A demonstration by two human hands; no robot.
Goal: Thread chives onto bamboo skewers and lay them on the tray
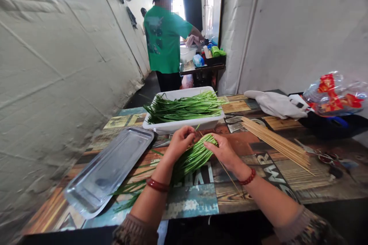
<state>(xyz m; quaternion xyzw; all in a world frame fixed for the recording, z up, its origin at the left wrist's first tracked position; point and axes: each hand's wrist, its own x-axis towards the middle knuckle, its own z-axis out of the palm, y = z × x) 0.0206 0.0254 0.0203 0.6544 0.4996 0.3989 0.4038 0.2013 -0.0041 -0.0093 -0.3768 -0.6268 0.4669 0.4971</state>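
A bundle of green garlic chives (198, 155) lies slanted above the wood-patterned table, its pale cut ends up and to the right. My right hand (224, 149) is closed around those ends, thumb on top. Just left of it, my left hand (185, 138) is pinched shut at the bundle's upper side; a short green tip shows by its fingertips, but what they hold is hidden. A thin wooden skewer (228, 172) slants out below the bundle, passing behind or through it; I cannot tell which. Loose chive leaves (129, 193) trail toward the lower left.
Behind my hands stands a white tub (184, 124) of chives. A metal tray (107, 172) lies left. To the right are many wooden skewers (276, 143), scissors (322, 155), a white cloth (277, 103) and a plastic bag (336, 93). A person in green (163, 38) stands beyond.
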